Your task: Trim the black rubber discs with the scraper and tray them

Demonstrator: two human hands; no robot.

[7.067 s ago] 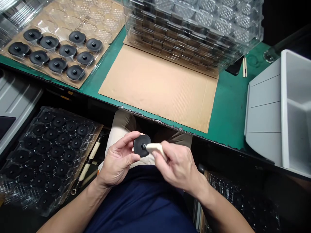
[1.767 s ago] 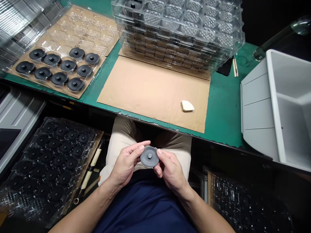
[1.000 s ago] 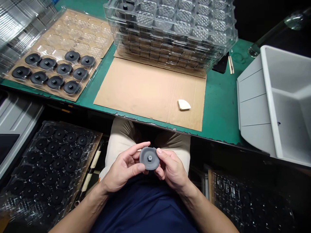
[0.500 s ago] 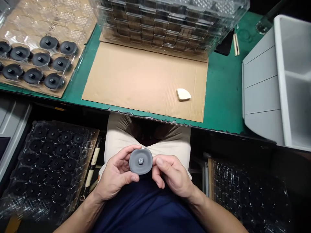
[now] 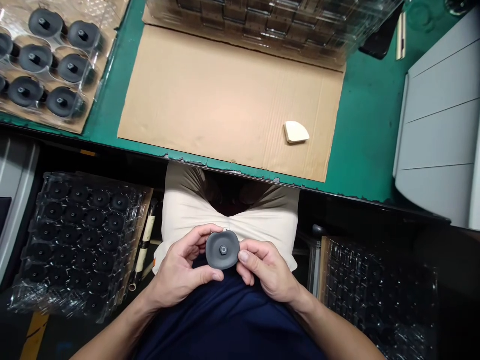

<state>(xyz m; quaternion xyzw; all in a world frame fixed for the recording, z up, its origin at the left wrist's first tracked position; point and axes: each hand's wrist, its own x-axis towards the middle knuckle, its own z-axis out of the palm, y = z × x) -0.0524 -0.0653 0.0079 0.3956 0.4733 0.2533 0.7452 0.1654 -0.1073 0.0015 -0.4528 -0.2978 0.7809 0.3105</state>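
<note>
My left hand (image 5: 185, 267) is closed on a black, dished plastic part (image 5: 213, 250), with fingers at its upper edge and the thumb at its lower edge. A small stud with a light ring on top stands at the part's centre, facing up. The thumb and forefinger of my right hand (image 5: 268, 265) pinch the part's right edge; the other fingers curl below. The part is held above my lap, in front of a dark blue shirt. Its underside is hidden.
Cardboard (image 5: 210, 100) lies on the green table (image 5: 367, 135), bearing a cream wedge-shaped block (image 5: 296, 132). Stacked clear trays (image 5: 262, 25) stand behind. Similar black parts (image 5: 35, 58) fill trays at upper left and lower left (image 5: 69, 235). A grey bin (image 5: 442, 120) stands right.
The view has shifted, so the table and bin sit farther out. My right thumb and forefinger have closed onto the part's right edge. My left hand keeps its hold.
</note>
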